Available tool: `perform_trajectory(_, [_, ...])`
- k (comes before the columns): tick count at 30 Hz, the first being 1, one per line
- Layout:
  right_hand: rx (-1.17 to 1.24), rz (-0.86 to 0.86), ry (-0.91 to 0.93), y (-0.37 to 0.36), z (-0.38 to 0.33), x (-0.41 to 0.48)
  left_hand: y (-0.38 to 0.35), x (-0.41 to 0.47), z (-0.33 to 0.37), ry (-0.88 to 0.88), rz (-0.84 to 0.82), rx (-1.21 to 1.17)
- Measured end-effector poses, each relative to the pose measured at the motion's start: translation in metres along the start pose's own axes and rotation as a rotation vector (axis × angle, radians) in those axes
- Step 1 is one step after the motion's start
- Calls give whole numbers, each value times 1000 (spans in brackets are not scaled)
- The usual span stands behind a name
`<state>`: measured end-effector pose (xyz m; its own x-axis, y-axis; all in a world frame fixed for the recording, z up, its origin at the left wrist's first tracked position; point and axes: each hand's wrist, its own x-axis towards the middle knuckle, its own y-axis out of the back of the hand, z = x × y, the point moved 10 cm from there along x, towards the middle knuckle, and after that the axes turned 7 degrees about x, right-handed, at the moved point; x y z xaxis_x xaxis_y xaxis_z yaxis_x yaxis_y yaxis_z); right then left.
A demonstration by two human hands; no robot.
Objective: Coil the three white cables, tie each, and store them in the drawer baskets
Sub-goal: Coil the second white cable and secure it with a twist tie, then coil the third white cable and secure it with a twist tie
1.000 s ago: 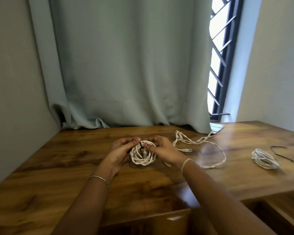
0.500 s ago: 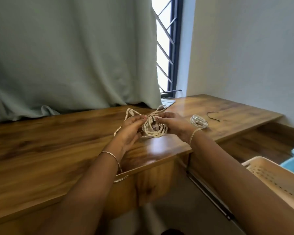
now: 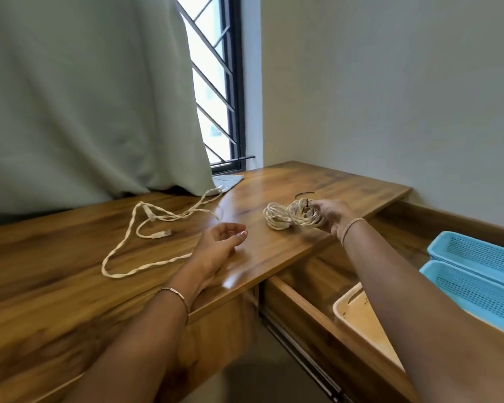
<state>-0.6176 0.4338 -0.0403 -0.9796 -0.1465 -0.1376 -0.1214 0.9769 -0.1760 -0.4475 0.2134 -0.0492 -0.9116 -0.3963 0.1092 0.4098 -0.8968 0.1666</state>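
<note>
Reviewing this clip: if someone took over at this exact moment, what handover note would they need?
Left hand: open, resting on the desk, holding nothing.
Right hand: grip on a coiled cable that seems to carry a dark tie.
Second coil: on the desk, touching the held one; I cannot tell if it is tied.
Third cable: loose and uncoiled on the desk.
Spare black tie: behind the coils.
Drawer open; the cream basket and blue baskets show no cables.
Left to do: coil and tie the loose cable, then store all three.
</note>
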Motion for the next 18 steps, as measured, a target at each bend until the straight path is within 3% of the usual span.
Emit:
perform_trajectory(7, [-190, 98, -13, 22, 1, 36, -4, 23, -2, -61, -5, 185])
perform_trajectory(18, [-385, 41, 63, -30, 6, 45, -2, 26, 1, -53, 41, 107])
